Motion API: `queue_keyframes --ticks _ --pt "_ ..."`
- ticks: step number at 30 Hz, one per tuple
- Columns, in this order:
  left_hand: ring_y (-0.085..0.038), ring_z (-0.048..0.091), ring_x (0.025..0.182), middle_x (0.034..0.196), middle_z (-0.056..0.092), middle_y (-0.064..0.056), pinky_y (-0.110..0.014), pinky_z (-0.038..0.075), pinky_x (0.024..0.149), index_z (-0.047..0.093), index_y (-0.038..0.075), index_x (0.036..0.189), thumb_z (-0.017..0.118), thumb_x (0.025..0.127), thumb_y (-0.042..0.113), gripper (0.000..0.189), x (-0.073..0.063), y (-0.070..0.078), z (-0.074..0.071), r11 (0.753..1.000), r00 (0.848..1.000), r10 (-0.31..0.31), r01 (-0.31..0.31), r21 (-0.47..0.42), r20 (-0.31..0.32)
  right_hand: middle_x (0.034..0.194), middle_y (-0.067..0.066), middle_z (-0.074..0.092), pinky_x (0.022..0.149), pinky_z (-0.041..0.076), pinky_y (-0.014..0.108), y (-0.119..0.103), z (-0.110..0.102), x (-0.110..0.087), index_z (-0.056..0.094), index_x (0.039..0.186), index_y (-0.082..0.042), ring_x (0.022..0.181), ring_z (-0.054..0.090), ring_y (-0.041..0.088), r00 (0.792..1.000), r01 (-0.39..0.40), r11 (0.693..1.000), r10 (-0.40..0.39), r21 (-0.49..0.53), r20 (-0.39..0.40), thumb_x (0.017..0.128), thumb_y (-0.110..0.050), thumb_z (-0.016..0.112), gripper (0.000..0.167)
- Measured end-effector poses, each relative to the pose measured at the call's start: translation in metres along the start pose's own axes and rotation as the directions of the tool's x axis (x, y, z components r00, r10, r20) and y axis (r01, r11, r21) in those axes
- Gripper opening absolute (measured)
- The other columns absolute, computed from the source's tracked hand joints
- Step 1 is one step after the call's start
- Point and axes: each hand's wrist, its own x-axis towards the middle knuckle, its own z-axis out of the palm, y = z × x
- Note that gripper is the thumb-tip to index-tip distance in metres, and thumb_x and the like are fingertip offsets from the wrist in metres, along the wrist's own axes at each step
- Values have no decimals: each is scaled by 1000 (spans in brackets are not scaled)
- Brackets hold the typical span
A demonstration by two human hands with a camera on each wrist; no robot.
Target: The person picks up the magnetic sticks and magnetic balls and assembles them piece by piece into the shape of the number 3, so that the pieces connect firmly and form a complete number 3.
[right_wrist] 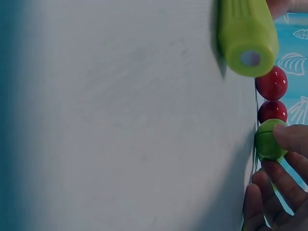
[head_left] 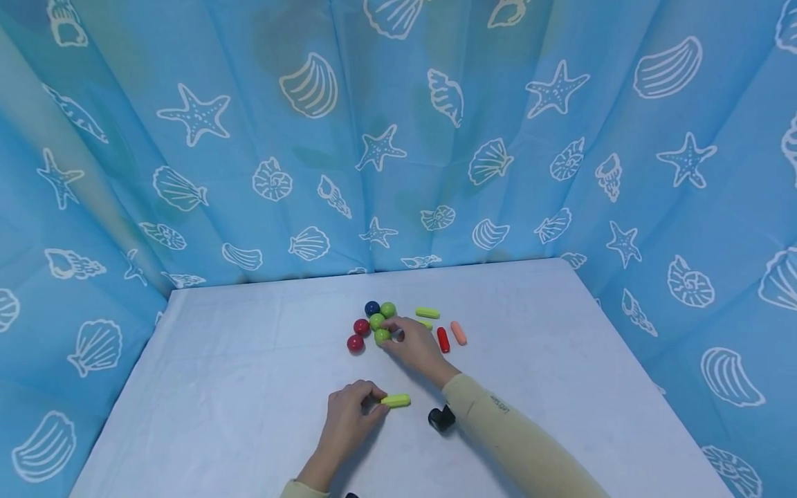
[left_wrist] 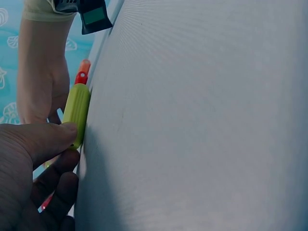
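Observation:
My left hand [head_left: 350,415] pinches one end of a short, ribbed yellow-green mini highlighter [head_left: 396,400] between thumb and fingers, low over the white table. In the left wrist view the thumb lies along the lower end of the highlighter [left_wrist: 77,113]. Farther back, my right hand [head_left: 416,344] grips a green ball [head_left: 382,337] with a seam around it, thumb on one side and fingers on the other, as the right wrist view of the green ball [right_wrist: 270,139] also shows. Two more green balls, one of them nearest [head_left: 376,321], sit just behind it.
Two red balls [head_left: 355,344] and a dark blue ball [head_left: 371,308] cluster left of the right hand. To its right lie a red stick [head_left: 443,339], an orange stick [head_left: 459,333] and yellow-green sticks [head_left: 427,312]. A blue shell-patterned curtain [head_left: 398,173] borders the white table [head_left: 236,387].

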Motion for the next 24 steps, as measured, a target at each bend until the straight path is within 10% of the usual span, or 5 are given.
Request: queue_keyframes --ticks 24 --pt "-8 61 85 92 69 13 -52 45 91 73 25 97 83 85 20 16 1 0 2 1000 1000 -27 27 5 8 108 -7 68 89 56 31 8 -21 -34 71 117 -22 97 62 12 997 39 999 -36 -38 74 89 -25 80 30"
